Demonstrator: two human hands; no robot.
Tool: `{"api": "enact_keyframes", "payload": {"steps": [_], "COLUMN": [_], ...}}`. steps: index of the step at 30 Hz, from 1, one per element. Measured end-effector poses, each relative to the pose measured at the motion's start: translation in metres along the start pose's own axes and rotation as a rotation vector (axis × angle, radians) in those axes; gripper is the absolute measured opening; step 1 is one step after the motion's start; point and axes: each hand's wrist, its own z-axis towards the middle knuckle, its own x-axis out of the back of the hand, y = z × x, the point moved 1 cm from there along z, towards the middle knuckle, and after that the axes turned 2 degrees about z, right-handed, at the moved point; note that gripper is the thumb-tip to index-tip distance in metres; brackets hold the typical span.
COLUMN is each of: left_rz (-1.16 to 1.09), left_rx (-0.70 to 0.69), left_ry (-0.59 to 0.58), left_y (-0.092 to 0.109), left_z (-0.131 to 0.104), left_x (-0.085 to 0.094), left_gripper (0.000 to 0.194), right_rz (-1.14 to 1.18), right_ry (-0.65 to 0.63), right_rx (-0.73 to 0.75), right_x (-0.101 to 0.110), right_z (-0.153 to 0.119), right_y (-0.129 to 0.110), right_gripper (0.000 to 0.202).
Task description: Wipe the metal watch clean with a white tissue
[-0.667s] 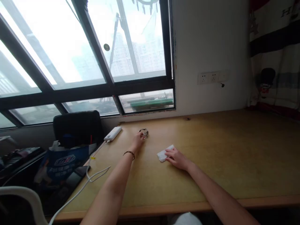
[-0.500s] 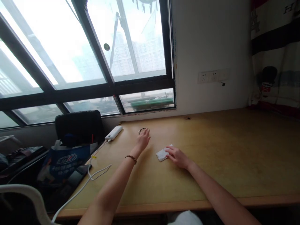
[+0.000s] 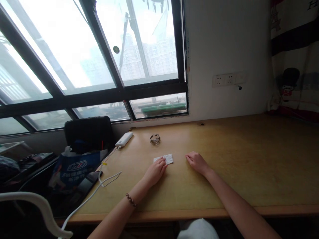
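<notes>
A small folded white tissue (image 3: 169,158) lies flat on the wooden table. My left hand (image 3: 156,170) rests over its near left part, fingers stretched out and lying flat on it. To the right of the tissue, apart from it, my right hand (image 3: 197,162) rests on the table with its fingers curled closed; nothing shows sticking out of them. Beyond the tissue, a ring-shaped openwork metal piece, like a bracelet (image 3: 155,139), stands on the table with no hand touching it. A braided bracelet (image 3: 130,199) circles my left wrist.
A white power bank (image 3: 124,139) with a white cable (image 3: 101,181) lies along the table's left edge. Left of the table are a black chair (image 3: 87,132) and a blue bag (image 3: 76,169). Wall sockets (image 3: 224,79) sit above the table (image 3: 249,159).
My left hand has come back from the metal ring onto the tissue. The tissue now lies farther left. My right hand has left it, moved slightly right and curled closed.
</notes>
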Motion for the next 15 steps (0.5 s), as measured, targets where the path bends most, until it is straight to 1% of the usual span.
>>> {"api": "enact_keyframes", "payload": {"steps": [3,5,7,9,12,14,15], "left_rz": [-0.073,-0.091,-0.106,-0.119,-0.129,-0.132,-0.137], "left_rx": [0.088,0.139,0.159,0.158,0.158,0.165,0.16], "left_ry": [0.031,0.063,0.086,0.103,0.121,0.163,0.203], "left_y": [-0.033,-0.05,-0.062,-0.071,-0.073,-0.063,-0.053], "left_z": [-0.009,-0.016,-0.021,-0.024,-0.023,-0.017,-0.015], "left_x": [0.01,0.014,0.015,0.015,0.015,0.019,0.024], "left_gripper": [0.028,0.027,0.025,0.023,0.024,0.026,0.025], "right_rz": [-0.01,-0.012,-0.009,-0.001,0.023,0.037,0.042], "right_ry": [-0.011,-0.019,-0.028,-0.025,0.006,0.029,0.039], "right_rx": [-0.028,-0.043,-0.053,-0.043,-0.005,0.011,0.012], "right_x": [0.003,0.003,0.002,0.001,0.0,0.0,-0.001], "right_z": [0.0,0.0,0.0,0.0,0.0,0.0,0.0], "right_y": [-0.001,-0.002,-0.001,0.001,0.004,0.005,0.005], "right_gripper": [0.029,0.029,0.029,0.029,0.03,0.03,0.03]}}
